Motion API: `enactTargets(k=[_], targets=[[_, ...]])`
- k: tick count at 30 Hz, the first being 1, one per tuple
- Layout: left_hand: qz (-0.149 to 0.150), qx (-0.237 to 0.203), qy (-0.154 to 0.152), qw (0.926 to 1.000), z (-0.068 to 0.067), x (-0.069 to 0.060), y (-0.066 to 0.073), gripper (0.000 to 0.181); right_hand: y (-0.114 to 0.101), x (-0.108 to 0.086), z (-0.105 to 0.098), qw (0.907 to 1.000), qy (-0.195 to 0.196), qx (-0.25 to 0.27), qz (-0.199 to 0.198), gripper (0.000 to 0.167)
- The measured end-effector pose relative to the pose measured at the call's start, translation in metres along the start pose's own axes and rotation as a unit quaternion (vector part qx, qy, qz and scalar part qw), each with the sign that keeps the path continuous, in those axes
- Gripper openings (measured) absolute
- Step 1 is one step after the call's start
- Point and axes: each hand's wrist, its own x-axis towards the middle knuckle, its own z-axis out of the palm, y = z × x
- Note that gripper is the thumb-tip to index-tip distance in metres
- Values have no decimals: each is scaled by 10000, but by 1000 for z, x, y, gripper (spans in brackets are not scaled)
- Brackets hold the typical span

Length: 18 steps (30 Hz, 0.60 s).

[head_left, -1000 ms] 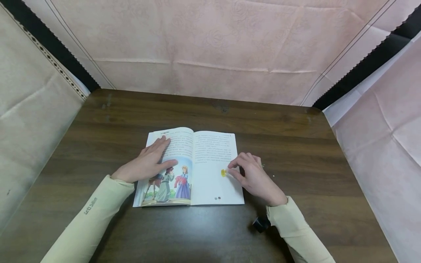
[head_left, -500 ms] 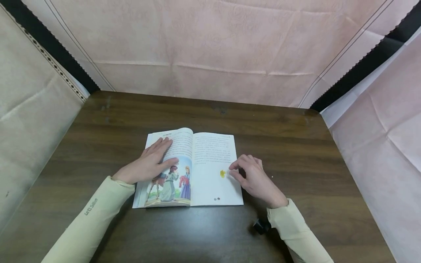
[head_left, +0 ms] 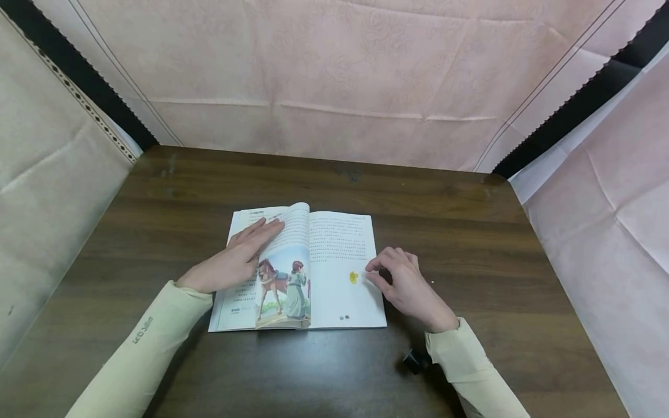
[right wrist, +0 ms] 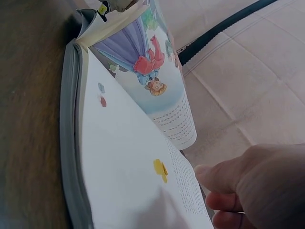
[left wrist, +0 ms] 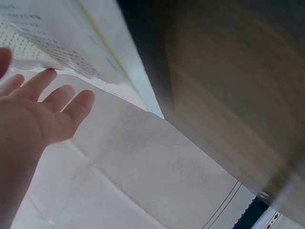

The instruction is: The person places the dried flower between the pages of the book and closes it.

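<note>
An open book (head_left: 337, 284) lies on the wooden table, with a curved picture page (head_left: 282, 296) standing up at its left half. My left hand (head_left: 230, 261) touches that page's upper left with fairly straight, spread fingers; in the left wrist view the fingers of my left hand (left wrist: 45, 112) are beside the printed pages (left wrist: 66, 52). Over the right page's outer edge rests my right hand (head_left: 407, 287), fingers loosely bent, thumb and index tips close together near a yellow picture. The right wrist view has the thumb of my right hand (right wrist: 248, 186) beside the page edge.
A small black object (head_left: 415, 361) is beneath my right wrist on the brown table (head_left: 292, 377). Pale pink cloth (head_left: 324, 75) hangs behind the table, with more pale cloth at both sides.
The picture page has bowed further toward the spine, uncovering printed text beneath at the left. My left fingers have shifted slightly right; my right hand has barely moved.
</note>
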Motion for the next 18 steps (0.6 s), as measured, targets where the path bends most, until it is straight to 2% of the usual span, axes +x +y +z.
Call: enactTargets(k=[3,6,10,13,15,18], targets=[[18,-71,11,10000,0,2,1,75,2,-2,-1,10000,20,-9,-16,8],[-61,-289,173,9994,0,3,0,85,3,-4,-2,10000,41,-19,-1,8],[-211,-709,685,9949,-1,5,-1,101,4,-6,-2,9999,65,36,84,10],[-438,-940,955,9900,-1,8,1,106,5,-8,-2,9998,123,73,117,11],[-610,-955,981,9887,0,10,3,108,6,-10,-2,9998,170,72,100,11],[-672,-876,797,9907,2,13,5,109,9,-12,-2,9997,225,58,81,11]])
